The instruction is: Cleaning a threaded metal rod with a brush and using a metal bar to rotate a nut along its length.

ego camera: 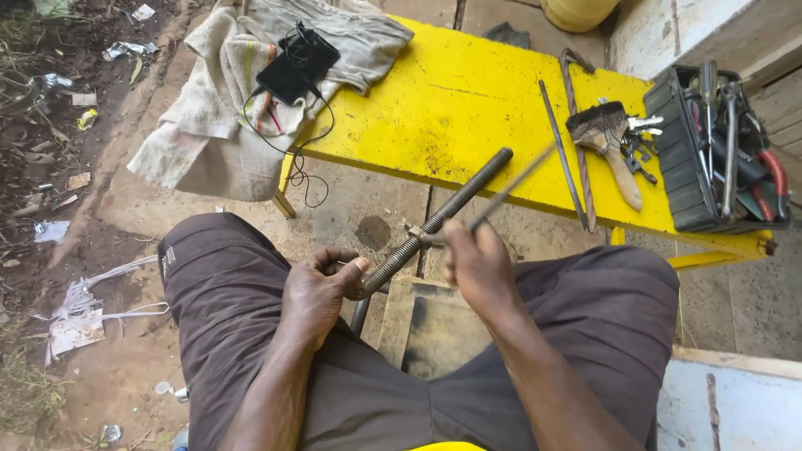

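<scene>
My left hand (316, 292) grips the lower end of a long threaded steel rod (443, 210), which slants up and to the right over my lap toward the yellow bench. A square nut (418, 236) sits on the rod's thread near its middle. My right hand (476, 266) holds a thin metal rod (511, 188), blurred with motion, with its lower end against the nut. Both hands are above my knees in dark brown trousers.
A yellow bench (468, 92) stands ahead with a cloth (225, 100), a black phone with cable (297, 63), a paintbrush (610, 142), thin bars (561, 150) and a black tool tray (718, 150). A wooden board (430, 321) lies between my legs. Litter covers the dirt at left.
</scene>
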